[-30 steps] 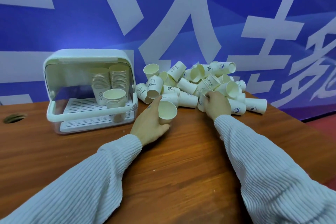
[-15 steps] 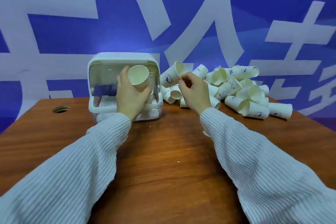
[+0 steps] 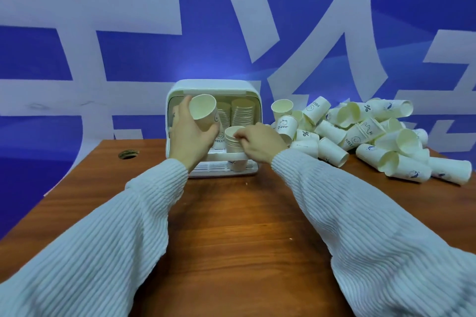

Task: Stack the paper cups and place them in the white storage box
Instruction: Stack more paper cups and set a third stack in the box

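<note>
- Paper cup (image 3: 203,116) tilts in the left hand (image 3: 189,136), fingers wrapped round its lower wall, in front of the white storage box (image 3: 211,86). It looks very light and thin-walled, so it probably crushes easily; hold it gently mid-wall.
- Short stack (image 3: 233,140) stands at the box's open front; the right hand (image 3: 258,141) pinches its rim.
- Taller stacks (image 3: 240,113) stand behind it inside.
- Loose cups (image 3: 360,131) lie heaped on the surface (image 3: 244,226), right of the box.

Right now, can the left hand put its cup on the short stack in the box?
Probably yes. The left hand holds its cup just above the short stack, the storage box is open, though the right hand pinches the rim.
</note>
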`<state>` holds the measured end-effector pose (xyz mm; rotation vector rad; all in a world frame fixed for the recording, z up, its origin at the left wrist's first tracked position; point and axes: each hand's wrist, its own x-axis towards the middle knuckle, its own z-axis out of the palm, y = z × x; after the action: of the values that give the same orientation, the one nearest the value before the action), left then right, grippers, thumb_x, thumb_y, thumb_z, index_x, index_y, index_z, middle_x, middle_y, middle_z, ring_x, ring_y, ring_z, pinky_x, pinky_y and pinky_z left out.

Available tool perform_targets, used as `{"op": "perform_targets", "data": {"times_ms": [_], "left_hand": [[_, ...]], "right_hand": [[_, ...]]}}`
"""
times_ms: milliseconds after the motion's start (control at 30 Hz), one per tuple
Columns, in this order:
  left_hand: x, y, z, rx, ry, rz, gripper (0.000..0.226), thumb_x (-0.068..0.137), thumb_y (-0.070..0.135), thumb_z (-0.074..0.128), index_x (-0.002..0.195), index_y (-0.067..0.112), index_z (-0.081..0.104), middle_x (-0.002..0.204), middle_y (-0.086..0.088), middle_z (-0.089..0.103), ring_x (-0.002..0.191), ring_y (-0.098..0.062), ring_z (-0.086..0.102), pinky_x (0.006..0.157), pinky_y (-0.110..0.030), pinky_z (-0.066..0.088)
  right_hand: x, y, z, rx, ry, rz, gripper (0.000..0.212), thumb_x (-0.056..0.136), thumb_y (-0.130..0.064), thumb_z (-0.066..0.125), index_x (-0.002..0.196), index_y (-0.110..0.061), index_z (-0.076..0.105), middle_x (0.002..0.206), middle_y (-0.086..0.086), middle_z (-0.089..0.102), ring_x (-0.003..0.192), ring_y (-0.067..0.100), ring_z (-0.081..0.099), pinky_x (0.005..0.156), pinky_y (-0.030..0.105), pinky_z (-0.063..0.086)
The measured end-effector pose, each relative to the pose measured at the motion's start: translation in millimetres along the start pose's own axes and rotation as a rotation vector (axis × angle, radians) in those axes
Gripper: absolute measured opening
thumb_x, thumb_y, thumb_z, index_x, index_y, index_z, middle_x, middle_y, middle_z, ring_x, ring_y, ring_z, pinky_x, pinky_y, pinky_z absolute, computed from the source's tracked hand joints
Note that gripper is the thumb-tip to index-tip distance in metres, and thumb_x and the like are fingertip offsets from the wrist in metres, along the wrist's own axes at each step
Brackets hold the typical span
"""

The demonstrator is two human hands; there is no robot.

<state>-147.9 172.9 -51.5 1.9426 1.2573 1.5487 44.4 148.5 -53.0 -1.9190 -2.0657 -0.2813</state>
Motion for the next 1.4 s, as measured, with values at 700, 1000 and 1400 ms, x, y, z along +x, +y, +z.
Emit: {"op": "perform_targets", "data": {"times_ms": [700, 1000, 1400], "left_hand": [[42, 21, 45, 0.127, -0.247, -0.032, 0.086, 0.082, 0.032, 0.073, 0.158, 0.023, 0.032, 0.145, -0.011, 0.039, 0.128, -0.032, 0.05, 0.108, -0.04, 0.04], [41, 18, 48, 0.239, -0.311, -0.011, 0.084, 0.081, 0.032, 0.074, 0.153, 0.029, 0.031, 0.138, -0.011, 0.042, 0.116, -0.034, 0.058, 0.098, -0.043, 0.048], [26, -16, 67, 0.613, -0.51, 0.048, 0.063, 0.101, 0.066, 0.016, 0.154, 0.04, 0.039, 0.153, -0.014, 0.045, 0.134, -0.041, 0.046, 0.107, -0.055, 0.036]], "right_hand": [[-20, 17, 18, 0.421, 0.004, 0.184, 0.041, 0.093, -0.007, 0.049, 0.131, -0.022, 0.051, 0.135, -0.004, 0.066, 0.124, 0.021, 0.062, 0.105, 0.045, 0.05], [-21, 21, 23, 0.48, 0.018, 0.159, 0.055, 0.096, -0.005, 0.049, 0.147, -0.024, 0.042, 0.141, -0.002, 0.064, 0.132, 0.015, 0.058, 0.112, 0.041, 0.047], [-29, 35, 19, 0.607, 0.338, 0.263, 0.055, 0.094, -0.012, 0.051, 0.146, -0.029, 0.047, 0.096, -0.018, 0.065, 0.092, 0.013, 0.065, 0.089, 0.037, 0.053]]}}
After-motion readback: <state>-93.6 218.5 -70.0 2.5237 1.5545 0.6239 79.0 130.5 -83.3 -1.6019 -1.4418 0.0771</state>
